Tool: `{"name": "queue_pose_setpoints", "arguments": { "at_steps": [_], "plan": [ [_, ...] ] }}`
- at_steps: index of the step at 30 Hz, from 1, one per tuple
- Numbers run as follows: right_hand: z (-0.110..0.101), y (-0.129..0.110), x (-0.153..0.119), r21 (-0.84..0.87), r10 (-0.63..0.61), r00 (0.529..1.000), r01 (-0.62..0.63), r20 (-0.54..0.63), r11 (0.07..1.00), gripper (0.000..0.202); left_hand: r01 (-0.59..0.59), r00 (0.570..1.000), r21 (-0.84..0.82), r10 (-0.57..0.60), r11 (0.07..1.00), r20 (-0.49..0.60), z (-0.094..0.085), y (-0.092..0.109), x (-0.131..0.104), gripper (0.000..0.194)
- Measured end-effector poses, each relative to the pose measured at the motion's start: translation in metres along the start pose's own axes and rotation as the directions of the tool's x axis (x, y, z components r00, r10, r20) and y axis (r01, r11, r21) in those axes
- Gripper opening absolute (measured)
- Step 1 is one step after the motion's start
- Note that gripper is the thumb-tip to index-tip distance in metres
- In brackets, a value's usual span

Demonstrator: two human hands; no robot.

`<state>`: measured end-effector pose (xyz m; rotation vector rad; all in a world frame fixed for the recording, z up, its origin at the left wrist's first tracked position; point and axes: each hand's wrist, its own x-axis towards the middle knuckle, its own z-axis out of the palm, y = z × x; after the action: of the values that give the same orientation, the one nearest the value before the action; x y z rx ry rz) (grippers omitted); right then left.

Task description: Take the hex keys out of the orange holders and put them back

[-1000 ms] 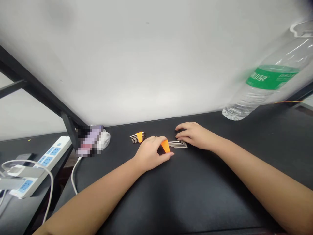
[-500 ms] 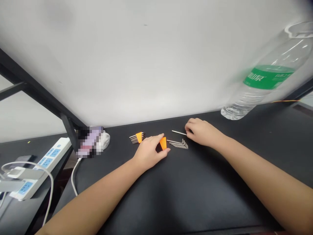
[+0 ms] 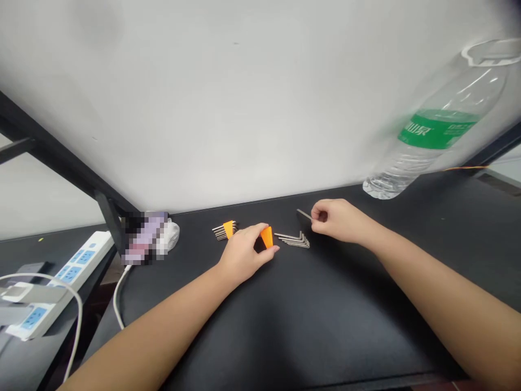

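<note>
Between the thumb and fingers of my left hand is an orange hex key holder, resting at the tabletop. My right hand pinches a hex key whose long arm points up and left; its other end is hidden by the fingers. Several loose L-shaped hex keys lie side by side on the black table, between my two hands. Just left of my left hand, a second orange holder lies with several hex keys in it, partly covered by that hand.
A large clear bottle with a green label stands at the back right against the white wall. On the left are a metal frame, a crumpled white item, a white cable and a power strip.
My right hand has turned the hex key, so its free end now points higher and is nearer the hand. My left hand stays around the orange holder. The whole view has shifted slightly.
</note>
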<state>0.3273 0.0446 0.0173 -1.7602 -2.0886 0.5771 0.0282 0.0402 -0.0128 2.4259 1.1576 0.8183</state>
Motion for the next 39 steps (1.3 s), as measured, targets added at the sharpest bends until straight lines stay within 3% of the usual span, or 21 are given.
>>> {"name": "queue_pose_setpoints", "arguments": {
  "at_steps": [1, 3, 6, 25, 31, 39],
  "plan": [
    [0.000, -0.005, -0.004, 0.189, -0.027, 0.998, 0.017, 0.048, 0.982, 0.000, 0.006, 1.000, 0.001, -0.006, 1.000, 0.000, -0.001, 0.001, 0.000, 0.051],
    [0.001, -0.015, -0.011, 0.520, -0.118, 0.984, 0.030, 0.136, 0.853, 0.002, 0.014, 1.000, 0.001, -0.014, 1.000, 0.002, -0.002, 0.003, 0.000, 0.049],
    [0.006, -0.028, -0.019, 0.709, -0.196, 0.966, 0.021, 0.166, 0.705, 0.009, 0.009, 1.000, -0.001, -0.009, 1.000, 0.002, -0.002, 0.004, 0.000, 0.049],
    [0.009, -0.022, -0.021, 0.699, -0.296, 0.949, 0.136, 0.112, 0.702, 0.016, -0.021, 0.999, -0.056, 0.019, 0.998, -0.037, -0.001, 0.004, -0.002, 0.052],
    [0.009, -0.022, -0.021, 0.709, -0.353, 0.928, 0.169, 0.119, 0.684, 0.011, -0.114, 0.993, -0.061, 0.112, 0.992, -0.038, -0.001, 0.005, -0.002, 0.050],
    [0.006, -0.019, -0.021, 0.710, -0.341, 0.933, 0.164, 0.114, 0.685, 0.016, -0.095, 0.995, -0.087, 0.092, 0.992, -0.043, -0.003, 0.005, -0.003, 0.049]
  ]
}}
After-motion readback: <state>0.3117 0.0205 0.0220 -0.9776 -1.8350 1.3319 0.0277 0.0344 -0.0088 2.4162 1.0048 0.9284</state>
